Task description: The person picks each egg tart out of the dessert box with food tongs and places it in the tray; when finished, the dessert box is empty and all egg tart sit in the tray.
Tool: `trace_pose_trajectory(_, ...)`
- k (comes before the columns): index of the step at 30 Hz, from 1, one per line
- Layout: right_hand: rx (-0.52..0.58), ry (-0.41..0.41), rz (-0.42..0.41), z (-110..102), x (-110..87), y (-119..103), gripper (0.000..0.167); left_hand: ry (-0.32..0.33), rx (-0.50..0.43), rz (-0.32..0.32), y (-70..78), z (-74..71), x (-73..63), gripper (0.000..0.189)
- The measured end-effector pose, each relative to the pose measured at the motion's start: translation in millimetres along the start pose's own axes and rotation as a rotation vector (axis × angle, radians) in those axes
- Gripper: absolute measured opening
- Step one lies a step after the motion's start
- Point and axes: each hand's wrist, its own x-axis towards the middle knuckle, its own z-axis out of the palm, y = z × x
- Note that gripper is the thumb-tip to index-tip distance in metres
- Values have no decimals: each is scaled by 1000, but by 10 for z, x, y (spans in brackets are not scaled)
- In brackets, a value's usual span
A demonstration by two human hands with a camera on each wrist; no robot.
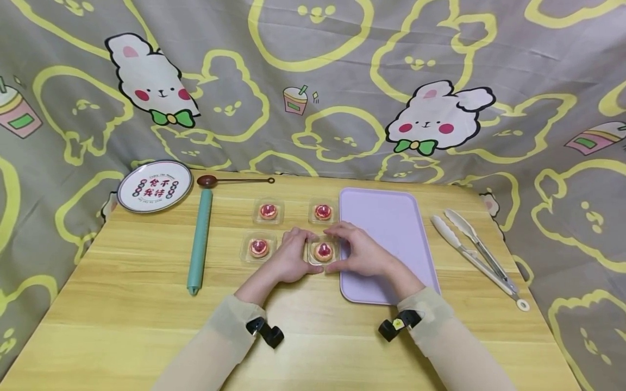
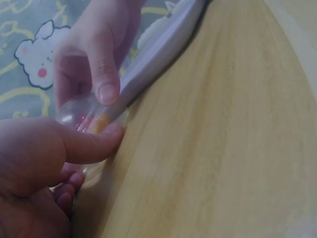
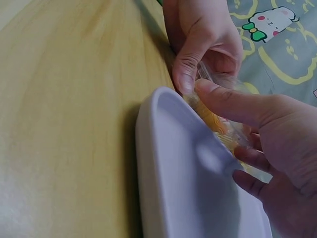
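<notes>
A small clear plastic box (image 1: 318, 262) with a red-topped tart (image 1: 323, 251) inside stands between my two hands at the tray's left edge. From its left side my left hand (image 1: 291, 258) grips it, thumb at the near edge and fingers at the far one. My right hand (image 1: 361, 252) holds the opposite side, thumb and fingers curved about the box and reaching over the lavender tray (image 1: 391, 239). In the left wrist view the domed lid (image 2: 74, 109) shows between both thumbs. The right wrist view has the thumbs almost meeting at the box's near edge.
Three similar boxed tarts (image 1: 268, 212) stand left of and behind the hands. Farther left lie a teal rolling pin (image 1: 199, 244), a brown spoon (image 1: 207, 181) and a white plate (image 1: 155, 187). Tongs (image 1: 481, 255) lie right of the tray. A patterned curtain (image 1: 342, 81) hangs behind the table.
</notes>
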Motion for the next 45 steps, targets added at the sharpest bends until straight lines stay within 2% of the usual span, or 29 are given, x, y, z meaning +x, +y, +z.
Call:
trace_pose_trajectory(11, 5, 100, -26, 22, -47, -68, 85, 3, 6, 18, 14, 3, 12, 70)
trace_pose_trajectory(21, -81, 87, -14, -1, -104, -89, 89, -2, 6, 39, 4, -10, -20, 80)
trace_pose_trajectory(29, -151, 118, -26, -15, -128, -77, 88, -1, 4, 41, -18, -23, -39, 83)
trace_pose_trajectory(33, -137, 134, -43, -48, -136, -101, 88, 12, -21, 41, -31, -30, -46, 91)
trace_pose_trajectory(39, -56, 159, -90, -125, -160, -157, 85, 44, -85, 44, -5, -47, -72, 108)
trace_pose_trajectory(45, 19, 161, -109, -195, -182, -225, 84, 87, -90, 124, 63, -110, -150, 112)
